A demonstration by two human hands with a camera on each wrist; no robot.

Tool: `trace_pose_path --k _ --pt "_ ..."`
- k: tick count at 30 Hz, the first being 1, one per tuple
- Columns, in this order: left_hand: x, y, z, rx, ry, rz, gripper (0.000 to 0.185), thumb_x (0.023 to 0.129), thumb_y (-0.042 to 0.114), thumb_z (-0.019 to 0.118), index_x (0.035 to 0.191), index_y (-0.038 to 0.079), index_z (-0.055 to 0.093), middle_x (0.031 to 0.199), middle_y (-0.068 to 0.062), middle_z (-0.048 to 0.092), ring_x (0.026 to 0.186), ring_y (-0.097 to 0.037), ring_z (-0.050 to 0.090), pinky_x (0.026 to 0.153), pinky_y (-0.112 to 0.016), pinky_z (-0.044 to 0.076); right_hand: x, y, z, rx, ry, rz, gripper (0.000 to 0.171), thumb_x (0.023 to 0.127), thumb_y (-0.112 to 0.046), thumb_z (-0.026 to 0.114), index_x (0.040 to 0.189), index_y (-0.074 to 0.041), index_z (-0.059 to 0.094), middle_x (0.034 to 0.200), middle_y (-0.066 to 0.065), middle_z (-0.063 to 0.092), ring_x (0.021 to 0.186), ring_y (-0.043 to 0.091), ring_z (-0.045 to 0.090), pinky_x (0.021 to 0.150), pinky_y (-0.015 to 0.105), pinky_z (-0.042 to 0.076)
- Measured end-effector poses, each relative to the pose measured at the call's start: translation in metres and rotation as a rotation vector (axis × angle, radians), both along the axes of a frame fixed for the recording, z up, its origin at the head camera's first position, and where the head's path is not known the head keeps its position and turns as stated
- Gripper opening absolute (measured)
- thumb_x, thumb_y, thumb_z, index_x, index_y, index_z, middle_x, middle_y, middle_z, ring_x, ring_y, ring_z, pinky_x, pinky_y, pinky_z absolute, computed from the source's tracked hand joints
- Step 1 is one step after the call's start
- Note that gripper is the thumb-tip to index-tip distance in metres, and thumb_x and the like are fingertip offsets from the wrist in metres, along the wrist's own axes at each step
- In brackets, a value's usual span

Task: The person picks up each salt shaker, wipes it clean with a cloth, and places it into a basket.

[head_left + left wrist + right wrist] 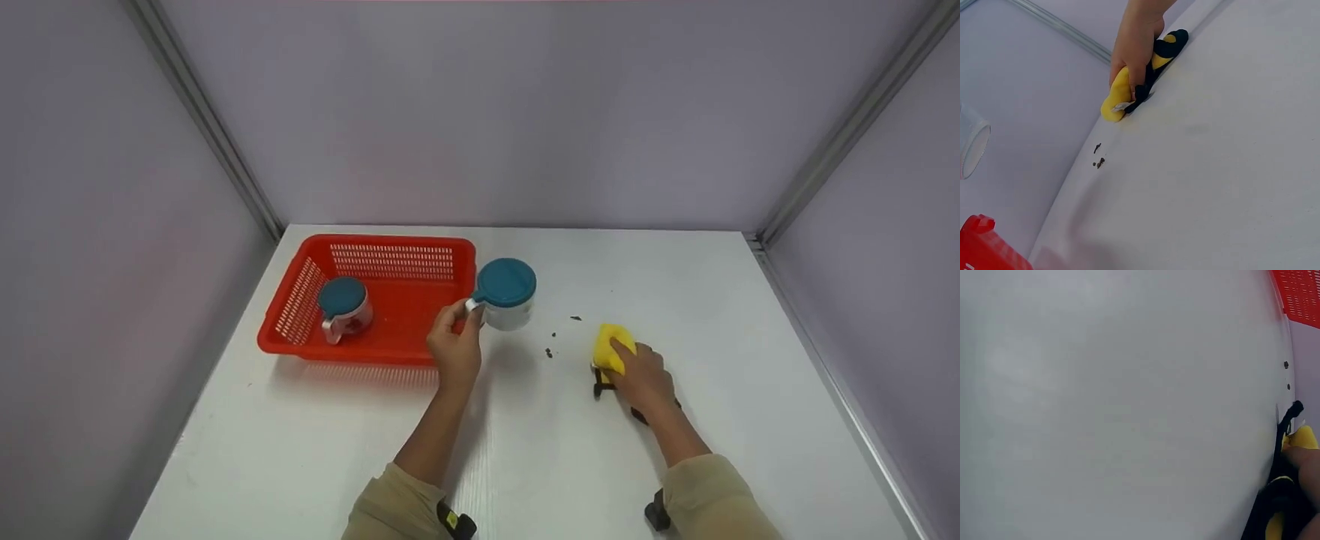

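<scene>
My left hand [456, 349] pinches the white handle of a clear jar [508, 313] with a teal lid, holding it upright above the table beside the basket's right end. Only part of the clear jar [972, 147] enters the left wrist view, at its left edge. On the right, my right hand [643, 381] grips a yellow-and-black object [611, 346] low on the table. Its front is a rounded yellow lump; a black part with yellow patches [1169, 48] runs back beneath the palm. I cannot tell what kind of object it is.
A red plastic basket [409, 358] stands at the back left, with a second teal-lidded jar [343, 300] inside. Small dark crumbs [548, 352] lie on the white table [555, 450] between the two hands. Pale walls [525, 112] enclose the back and sides.
</scene>
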State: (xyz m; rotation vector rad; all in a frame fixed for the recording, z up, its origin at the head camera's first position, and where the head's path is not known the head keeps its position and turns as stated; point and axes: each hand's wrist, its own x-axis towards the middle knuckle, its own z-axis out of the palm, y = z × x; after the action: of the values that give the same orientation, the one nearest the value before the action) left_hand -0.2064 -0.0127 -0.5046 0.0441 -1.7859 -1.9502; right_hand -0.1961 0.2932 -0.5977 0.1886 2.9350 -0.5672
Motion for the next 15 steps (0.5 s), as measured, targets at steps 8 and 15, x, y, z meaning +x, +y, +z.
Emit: trace_pose_path --k 8,15 --pt "-0.014 -0.010 -0.024 -0.043 0.061 0.080 0.021 0.090 0.008 0.071 0.109 0.000 0.071 0.099 -0.012 0.070 0.093 -0.021 0.064 0.081 -0.031 0.060 -0.006 0.002 0.007 0.029 -0.008 0.020 0.063 0.099 -0.036 0.057 0.155 -0.023 0.031 0.146 0.028 0.033 0.130 0.048 0.037 0.099 0.064 0.042" --pt "-0.016 -0.034 -0.027 -0.046 0.051 0.122 0.024 0.091 0.021 0.070 0.112 0.010 0.071 0.103 -0.002 0.070 0.099 -0.017 0.065 0.089 -0.037 0.058 0.002 0.000 0.001 0.010 -0.001 0.012 0.062 0.099 -0.034 0.059 0.154 -0.023 0.034 0.144 0.026 0.036 0.127 0.044 0.040 0.098 0.062 0.044"
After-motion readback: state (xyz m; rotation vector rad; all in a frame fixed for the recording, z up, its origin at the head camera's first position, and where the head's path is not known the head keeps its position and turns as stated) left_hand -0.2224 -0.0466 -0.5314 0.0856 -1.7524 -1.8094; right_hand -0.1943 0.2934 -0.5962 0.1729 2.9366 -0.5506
